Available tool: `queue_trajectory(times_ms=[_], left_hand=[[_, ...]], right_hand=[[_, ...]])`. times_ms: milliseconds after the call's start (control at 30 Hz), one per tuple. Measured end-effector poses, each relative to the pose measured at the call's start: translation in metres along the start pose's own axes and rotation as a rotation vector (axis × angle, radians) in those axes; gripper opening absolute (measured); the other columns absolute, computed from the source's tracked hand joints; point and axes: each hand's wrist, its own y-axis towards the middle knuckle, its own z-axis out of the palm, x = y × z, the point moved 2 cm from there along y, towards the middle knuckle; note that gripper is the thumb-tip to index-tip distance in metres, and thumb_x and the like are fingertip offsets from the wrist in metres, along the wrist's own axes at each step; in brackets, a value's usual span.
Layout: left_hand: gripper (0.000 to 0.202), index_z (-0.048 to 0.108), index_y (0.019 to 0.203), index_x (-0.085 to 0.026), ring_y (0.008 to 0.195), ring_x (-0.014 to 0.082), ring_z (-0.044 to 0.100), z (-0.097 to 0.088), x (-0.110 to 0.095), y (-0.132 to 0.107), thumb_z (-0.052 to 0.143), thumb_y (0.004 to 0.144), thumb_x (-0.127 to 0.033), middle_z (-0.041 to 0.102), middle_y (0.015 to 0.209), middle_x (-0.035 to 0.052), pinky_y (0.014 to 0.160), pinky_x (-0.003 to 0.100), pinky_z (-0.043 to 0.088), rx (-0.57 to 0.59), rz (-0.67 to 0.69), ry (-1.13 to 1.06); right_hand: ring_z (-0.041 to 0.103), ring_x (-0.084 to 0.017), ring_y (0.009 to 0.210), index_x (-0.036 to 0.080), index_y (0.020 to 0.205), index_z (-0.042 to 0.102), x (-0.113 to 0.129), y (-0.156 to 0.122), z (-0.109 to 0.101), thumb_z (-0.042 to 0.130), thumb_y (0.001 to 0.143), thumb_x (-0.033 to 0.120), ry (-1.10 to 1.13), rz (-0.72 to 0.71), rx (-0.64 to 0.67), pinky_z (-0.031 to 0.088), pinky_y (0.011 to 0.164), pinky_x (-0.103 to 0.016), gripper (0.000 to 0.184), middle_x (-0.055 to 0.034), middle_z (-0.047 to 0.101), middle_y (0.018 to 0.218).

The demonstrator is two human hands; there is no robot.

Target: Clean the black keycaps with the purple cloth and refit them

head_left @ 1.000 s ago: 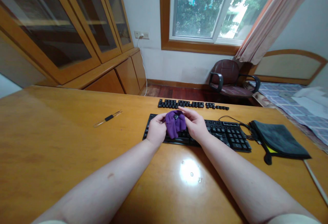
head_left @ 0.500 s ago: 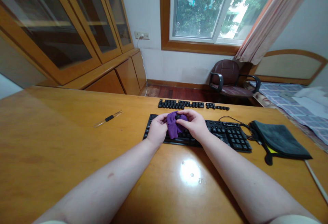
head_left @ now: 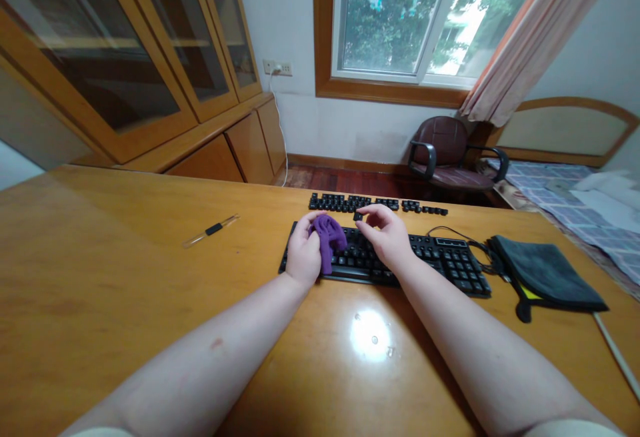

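A small black keycap (head_left: 358, 216) is pinched between the thumb and fingertip of the right hand (head_left: 389, 234), between the far edge of the keyboard (head_left: 463, 272) and a row of loose keycaps (head_left: 340, 204) at the far side of the table (head_left: 150, 290). It looks like stiff, very light plastic, probably smooth enough to slip, and best held by two opposite sides. The right hand's thumb and finger curve into a rounded gap, meeting only at the keycap. To the left, the left hand (head_left: 303, 254) is closed around a bunched purple cloth (head_left: 329, 238), whose loose end hangs over the keyboard's left part. The cloth seems soft, limp and light, likely safe to grasp by any fold. Whether the keycap touches the table is hard to tell.
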Motion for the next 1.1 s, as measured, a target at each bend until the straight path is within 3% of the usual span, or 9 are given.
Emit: queue_trajectory(times_ms=[67,167,333,467,733,1100], left_hand=[[0.025,0.062,0.093,-0.017,0.088,0.0184,0.06,-0.005,-0.002,-0.001,0.043,0.077,-0.018,0.066,0.092,0.0044,0.08,0.029,0.046,-0.023,0.068,0.117],[0.028,0.062,0.082,-0.018,0.085,0.0187,0.059,-0.009,-0.009,-0.003,0.035,0.077,-0.015,0.065,0.085,0.0035,0.078,0.029,0.044,0.015,0.16,0.277],[0.03,0.06,0.067,-0.019,0.075,0.0183,0.056,0.0,-0.022,-0.007,0.036,0.085,-0.024,0.06,0.071,0.0034,0.072,0.029,0.041,0.286,0.285,0.67],[0.019,0.064,0.073,-0.02,0.075,0.0189,0.055,0.01,-0.021,-0.01,0.048,0.081,-0.027,0.062,0.074,0.0037,0.072,0.031,0.04,0.414,0.329,0.913],[0.019,0.067,0.088,-0.022,0.091,0.0199,0.056,0.014,-0.015,-0.014,0.05,0.08,-0.024,0.065,0.094,0.0029,0.084,0.034,0.043,0.549,0.327,1.021],[0.026,0.068,0.1,-0.024,0.096,0.0214,0.056,0.015,-0.014,-0.015,0.05,0.08,-0.025,0.067,0.1,0.0018,0.087,0.037,0.042,0.601,0.312,1.067]], right_hand=[[0.047,-0.011,0.055,0.019,0.089,0.066,-0.006,0.003,-0.003,0.063,0.07,0.029,-0.085,0.086,0.038,0.04,0.055,-0.026,0.021,0.0021,0.053,0.061],[0.044,-0.011,0.05,0.019,0.087,0.068,-0.011,0.006,-0.006,0.061,0.068,0.028,-0.226,0.169,0.179,0.036,0.05,-0.024,0.022,0.004,0.048,0.053],[0.046,-0.011,0.049,0.021,0.08,0.071,-0.012,0.012,-0.017,0.064,0.064,0.024,-0.472,0.145,0.371,0.036,0.051,-0.025,0.018,0.0022,0.055,0.054],[0.046,-0.011,0.049,0.021,0.079,0.072,-0.015,0.015,-0.023,0.067,0.064,0.029,-0.505,0.144,0.504,0.036,0.051,-0.025,0.018,0.0016,0.06,0.058],[0.053,-0.012,0.058,0.019,0.081,0.072,-0.015,0.012,-0.02,0.066,0.065,0.028,-0.569,0.225,0.66,0.039,0.056,-0.023,0.02,0.0,0.066,0.067],[0.054,-0.012,0.059,0.018,0.076,0.07,-0.015,0.012,-0.018,0.067,0.062,0.025,-0.591,0.173,0.633,0.039,0.056,-0.022,0.016,-0.0005,0.067,0.069]])
